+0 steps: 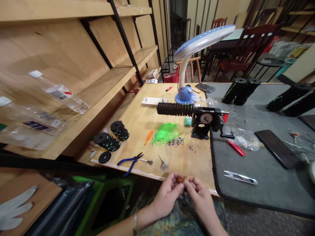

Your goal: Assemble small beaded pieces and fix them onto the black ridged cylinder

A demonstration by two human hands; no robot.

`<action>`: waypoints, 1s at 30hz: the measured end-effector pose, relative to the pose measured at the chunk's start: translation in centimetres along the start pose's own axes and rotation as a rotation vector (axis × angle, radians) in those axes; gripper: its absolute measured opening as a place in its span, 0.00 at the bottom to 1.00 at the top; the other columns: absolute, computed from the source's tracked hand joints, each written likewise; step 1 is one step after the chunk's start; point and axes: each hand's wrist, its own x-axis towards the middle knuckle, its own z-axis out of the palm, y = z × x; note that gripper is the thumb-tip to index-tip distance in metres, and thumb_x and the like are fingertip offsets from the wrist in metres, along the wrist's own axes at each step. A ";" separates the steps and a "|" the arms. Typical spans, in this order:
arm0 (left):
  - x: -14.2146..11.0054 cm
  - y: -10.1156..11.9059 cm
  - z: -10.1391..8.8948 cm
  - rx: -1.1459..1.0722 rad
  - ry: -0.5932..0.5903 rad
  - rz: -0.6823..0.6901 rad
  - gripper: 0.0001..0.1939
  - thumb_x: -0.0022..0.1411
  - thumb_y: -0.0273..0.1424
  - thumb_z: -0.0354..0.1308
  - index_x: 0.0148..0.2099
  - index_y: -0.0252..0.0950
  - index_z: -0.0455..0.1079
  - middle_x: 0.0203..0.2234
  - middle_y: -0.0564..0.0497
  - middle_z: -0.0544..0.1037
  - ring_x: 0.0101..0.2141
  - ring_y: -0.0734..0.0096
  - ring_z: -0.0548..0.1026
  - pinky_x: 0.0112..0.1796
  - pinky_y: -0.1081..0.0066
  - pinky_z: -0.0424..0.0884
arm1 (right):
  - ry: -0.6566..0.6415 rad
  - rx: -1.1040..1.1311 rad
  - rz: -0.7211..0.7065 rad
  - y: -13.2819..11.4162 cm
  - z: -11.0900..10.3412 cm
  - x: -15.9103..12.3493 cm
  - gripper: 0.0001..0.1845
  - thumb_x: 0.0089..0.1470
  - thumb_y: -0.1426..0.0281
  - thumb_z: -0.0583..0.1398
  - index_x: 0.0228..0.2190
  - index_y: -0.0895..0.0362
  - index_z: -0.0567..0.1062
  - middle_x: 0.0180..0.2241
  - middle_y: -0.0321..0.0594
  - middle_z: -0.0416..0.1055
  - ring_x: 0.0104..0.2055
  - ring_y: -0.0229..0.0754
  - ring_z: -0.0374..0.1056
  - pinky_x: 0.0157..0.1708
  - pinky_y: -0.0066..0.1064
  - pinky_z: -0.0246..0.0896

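The left hand [168, 196] and right hand [199, 193] are nearly closed, pinching a tiny orange thing [180, 180] between their fingertips.

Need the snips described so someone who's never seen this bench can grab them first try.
Find the dark grey mat covering the table's right side. Near its front-left corner, on the near side of the red stick-shaped item and black phone, lie the thread snips. Unlike those neighbours, they're silvery, with two pointed blades facing left.
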 end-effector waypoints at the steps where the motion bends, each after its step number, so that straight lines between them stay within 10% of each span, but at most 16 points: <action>1: 0.0 0.0 0.0 0.003 0.001 -0.011 0.22 0.55 0.47 0.63 0.37 0.35 0.61 0.25 0.58 0.64 0.25 0.79 0.60 0.26 0.75 0.56 | -0.002 0.005 0.000 0.0 0.0 -0.1 0.25 0.39 0.49 0.68 0.23 0.57 0.71 0.19 0.31 0.65 0.22 0.36 0.59 0.24 0.27 0.57; 16: 0.0 0.1 -0.5 0.150 0.116 0.008 0.18 0.58 0.45 0.60 0.35 0.36 0.62 0.25 0.57 0.64 0.27 0.75 0.61 0.29 0.74 0.59 | 0.033 -0.085 -0.044 -0.2 -0.4 -0.7 0.34 0.43 0.49 0.66 0.45 0.59 0.70 0.15 0.22 0.51 0.18 0.34 0.49 0.20 0.26 0.48; 30: 0.0 -0.1 -0.7 0.198 0.109 0.040 0.10 0.59 0.37 0.58 0.35 0.36 0.64 0.30 0.53 0.67 0.33 0.70 0.65 0.37 0.70 0.63 | -0.032 -0.198 -0.125 1.1 -0.2 -1.7 0.32 0.54 0.53 0.60 0.55 0.56 0.64 0.19 0.28 0.61 0.23 0.38 0.57 0.27 0.28 0.54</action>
